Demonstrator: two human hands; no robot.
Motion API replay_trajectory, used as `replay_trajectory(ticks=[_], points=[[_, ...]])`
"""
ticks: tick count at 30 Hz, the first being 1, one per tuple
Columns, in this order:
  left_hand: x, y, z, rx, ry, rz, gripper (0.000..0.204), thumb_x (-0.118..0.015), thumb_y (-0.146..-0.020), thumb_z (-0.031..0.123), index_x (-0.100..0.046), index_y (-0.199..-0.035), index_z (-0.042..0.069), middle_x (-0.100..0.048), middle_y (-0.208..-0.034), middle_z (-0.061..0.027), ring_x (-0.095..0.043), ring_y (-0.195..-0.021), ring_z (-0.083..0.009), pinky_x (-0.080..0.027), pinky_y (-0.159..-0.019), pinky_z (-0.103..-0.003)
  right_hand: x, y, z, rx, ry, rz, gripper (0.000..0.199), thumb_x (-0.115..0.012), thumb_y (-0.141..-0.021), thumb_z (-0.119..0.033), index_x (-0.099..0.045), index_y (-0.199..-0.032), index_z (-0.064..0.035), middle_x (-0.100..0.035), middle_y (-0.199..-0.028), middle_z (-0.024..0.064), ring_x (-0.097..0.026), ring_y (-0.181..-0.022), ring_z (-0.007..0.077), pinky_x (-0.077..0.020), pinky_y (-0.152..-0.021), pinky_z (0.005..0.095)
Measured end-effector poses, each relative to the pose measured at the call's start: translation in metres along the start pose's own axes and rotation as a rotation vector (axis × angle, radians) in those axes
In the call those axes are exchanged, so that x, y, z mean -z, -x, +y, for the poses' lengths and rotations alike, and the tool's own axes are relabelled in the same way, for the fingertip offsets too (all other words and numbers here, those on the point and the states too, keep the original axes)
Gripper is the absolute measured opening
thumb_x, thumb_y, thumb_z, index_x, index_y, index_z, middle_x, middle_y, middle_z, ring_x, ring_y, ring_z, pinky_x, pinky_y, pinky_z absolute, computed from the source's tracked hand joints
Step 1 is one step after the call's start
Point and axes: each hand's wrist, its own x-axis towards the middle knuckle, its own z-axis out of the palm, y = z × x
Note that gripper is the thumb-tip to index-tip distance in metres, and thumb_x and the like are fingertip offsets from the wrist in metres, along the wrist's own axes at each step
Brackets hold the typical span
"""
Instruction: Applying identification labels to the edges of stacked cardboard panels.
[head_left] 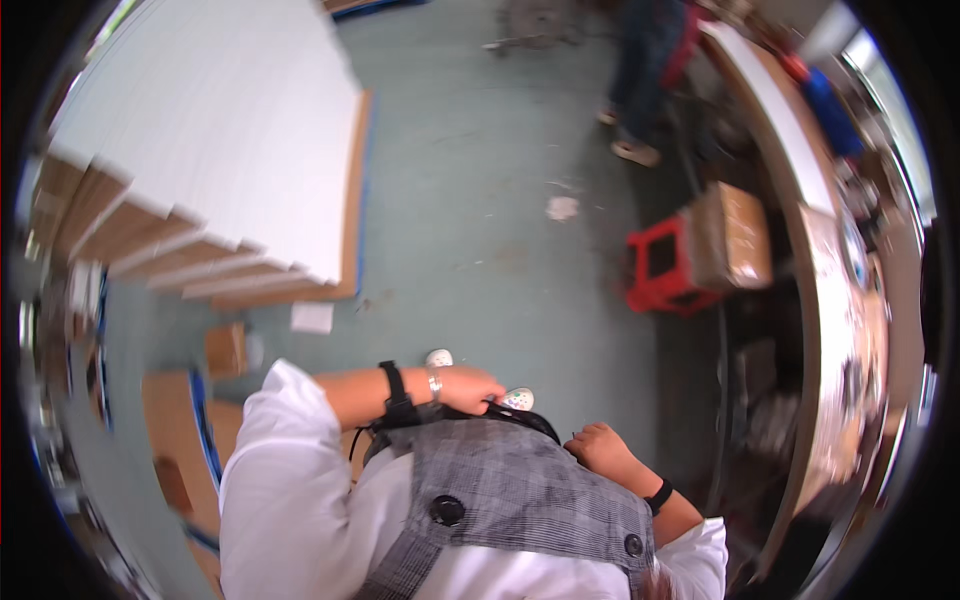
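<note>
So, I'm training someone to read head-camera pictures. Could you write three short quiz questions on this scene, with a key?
1. What colour is the stool on the right of the picture?
2. True or false: the person's left hand and right hand are apart.
3. Which wrist bears the silvery bracelet? A) right B) left C) both

Key:
1. Red
2. True
3. B
</note>
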Motion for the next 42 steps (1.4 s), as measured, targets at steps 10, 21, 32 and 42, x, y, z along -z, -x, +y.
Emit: replay_trajectory(ticks=[10,21,32,42], points=[[-0.059,0.048,-0.024,0.121,0.092,0.269,0.028,-0.059,-0.066,0.015,-0.058,-0.094,0.011,-0.060,-0.082,-0.0123,-0.057,-0.081,-0.0307,-0.045,-0.068,-0.041,0.016,-0.081,-0.015,0.179,0.244,0.099,0.011,-0.057,-0.070,-0.013,-0.064,-0.078,-0.0131,-0.058,-0.065,0.0004,-0.055,-0.072,0.0182,-0.0393,-0.083,0.0366],[-0.118,0.115,-0.053,-0.107,0.336,0.436,0.024,-0.054,-0.077,0.024,-0.062,-0.083,0.002,-0.063,-0.076,-0.0139,-0.058,-0.067,-0.0269,-0.045,-0.062,-0.038,0.002,-0.199,-0.109,0.418,0.311,-0.074,0.012,-0.057,-0.075,-0.021,-0.063,-0.081,-0.0134,-0.058,-0.066,0.0032,-0.055,-0.072,0.0217,-0.0388,-0.083,0.0402],[-0.153,0.222,-0.098,0.052,0.710,0.923,0.017,-0.058,-0.078,0.021,-0.056,-0.075,0.004,-0.055,-0.061,-0.0033,-0.049,-0.055,-0.0114,-0.041,-0.051,-0.028,-0.013,-0.312,-0.190,0.055,-0.351,-0.356,0.035,-0.055,-0.083,-0.035,-0.058,-0.099,-0.0040,-0.063,-0.086,0.0172,-0.060,-0.081,0.0299,-0.0463,-0.069,0.0372],[-0.107,0.318,-0.148,0.245,0.673,0.904,0.016,-0.059,-0.080,0.020,-0.058,-0.083,0.004,-0.061,-0.074,-0.0069,-0.058,-0.068,-0.0166,-0.045,-0.062,-0.028,-0.015,-0.468,-0.197,0.330,-0.240,-0.780,0.039,-0.055,-0.083,-0.040,-0.061,-0.088,-0.0022,-0.061,-0.080,0.0139,-0.055,-0.072,0.0220,-0.0430,-0.068,0.0344]])
